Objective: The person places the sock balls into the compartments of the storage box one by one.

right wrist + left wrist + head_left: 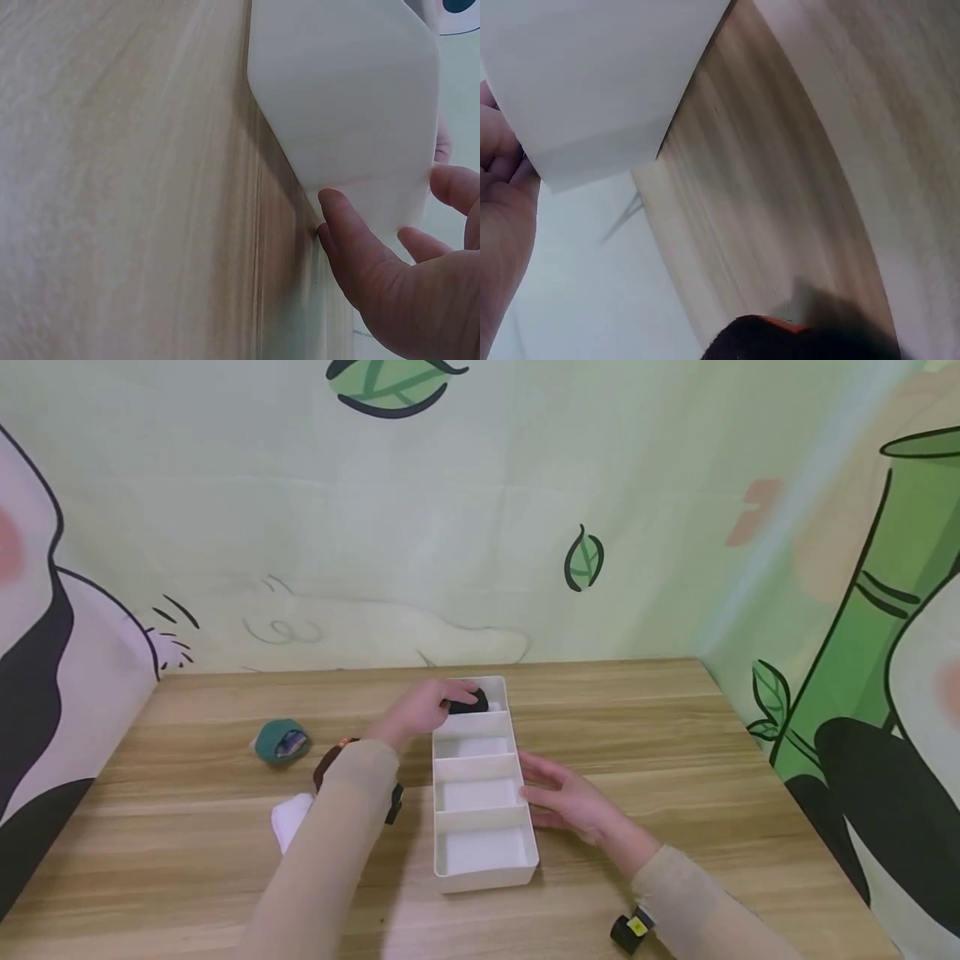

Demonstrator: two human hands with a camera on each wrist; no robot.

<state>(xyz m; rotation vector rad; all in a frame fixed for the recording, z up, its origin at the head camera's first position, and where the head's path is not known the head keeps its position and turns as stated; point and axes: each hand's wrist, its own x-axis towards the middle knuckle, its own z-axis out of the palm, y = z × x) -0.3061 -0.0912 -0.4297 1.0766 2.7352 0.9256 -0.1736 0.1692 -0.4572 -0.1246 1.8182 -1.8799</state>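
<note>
A long white organizer box (486, 881) with several compartments in a row stands lengthwise on the table. At its far end my left hand (420, 708) reaches over the left wall and holds a small black bundle (471, 702) in the last compartment, the thumb and fingers about it. In the left wrist view that hand (506, 202) is partly hidden behind the box wall. My right hand (573, 802) touches the box's right side with spread, slightly bent fingers. The right wrist view shows the fingertips of this hand (412, 277) against the outer wall (352, 112).
Left of the box lies a teal rolled bundle (281, 742) with a blue-purple patch. A white cloth-like piece (291, 818) sits nearer, partly covered by my left forearm. The wooden table (622, 718) ends at a printed backdrop (450, 527).
</note>
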